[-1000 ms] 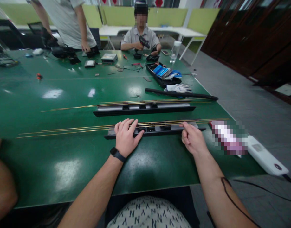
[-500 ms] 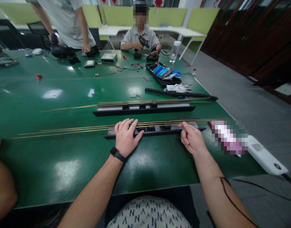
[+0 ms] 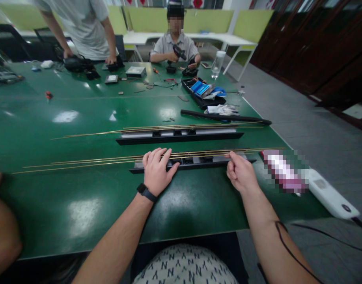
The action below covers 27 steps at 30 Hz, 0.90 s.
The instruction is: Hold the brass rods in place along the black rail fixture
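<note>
The near black trough-shaped frame (image 3: 216, 163) lies lengthwise on the green table. Several long thin gold rods (image 3: 95, 160) run along it and stick out far past its left end. Palm down, my left hand (image 3: 157, 167) lies across the rods and the frame's left part, fingers spread, thumb at the near rim. Toward the right end, my right hand (image 3: 242, 171) is curled, thumb and forefinger pinched at a gold rod. The exact fingertip contact is too small to see clearly. Behind lies a second black frame (image 3: 181, 138) with more gold rods above its far edge.
A dark tube (image 3: 225, 117), white gloves (image 3: 221, 109) and a black tray (image 3: 203, 103) with blue packets lie farther back. A white power strip (image 3: 331, 193) rests at the right. Two people work across the table; another person's arm (image 3: 5, 228) is at the left.
My right hand has shifted slightly right. One rod's left end reaches a little farther left. My left hand stays in place. The standing person across the table has moved slightly right.
</note>
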Available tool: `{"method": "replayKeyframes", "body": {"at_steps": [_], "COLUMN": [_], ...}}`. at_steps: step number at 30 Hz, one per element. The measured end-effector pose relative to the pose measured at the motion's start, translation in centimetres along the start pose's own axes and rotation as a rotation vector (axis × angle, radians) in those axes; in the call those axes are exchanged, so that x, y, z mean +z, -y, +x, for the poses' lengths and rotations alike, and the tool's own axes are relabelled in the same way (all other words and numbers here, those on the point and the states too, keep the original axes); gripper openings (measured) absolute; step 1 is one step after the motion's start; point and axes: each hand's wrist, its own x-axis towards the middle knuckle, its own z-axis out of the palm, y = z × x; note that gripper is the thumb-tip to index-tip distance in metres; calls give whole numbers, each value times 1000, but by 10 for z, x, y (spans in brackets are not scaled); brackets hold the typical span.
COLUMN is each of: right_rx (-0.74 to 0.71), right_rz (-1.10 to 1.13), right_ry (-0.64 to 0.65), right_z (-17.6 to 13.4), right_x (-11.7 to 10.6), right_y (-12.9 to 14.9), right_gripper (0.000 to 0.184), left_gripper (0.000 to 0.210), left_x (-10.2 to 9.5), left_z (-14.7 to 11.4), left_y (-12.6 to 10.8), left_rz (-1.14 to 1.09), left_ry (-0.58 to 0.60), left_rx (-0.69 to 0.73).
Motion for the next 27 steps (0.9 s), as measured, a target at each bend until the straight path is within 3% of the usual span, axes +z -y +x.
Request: {"method": "replayKeyframes", "body": {"at_steps": [21, 27], "right_rx": [40, 8], "right_rz": [-35, 0], "right_ry": [70, 4], "right_z": [-1, 2], "right_x": [1, -1], "right_y": [-2, -2], "right_gripper": [38, 38], "left_gripper": [46, 46], "left_x": [0, -1], "left_z": [0, 1], "left_y": [0, 0], "left_rz": [16, 23], "left_ry": [-10, -2], "left_rx": [5, 7]}}
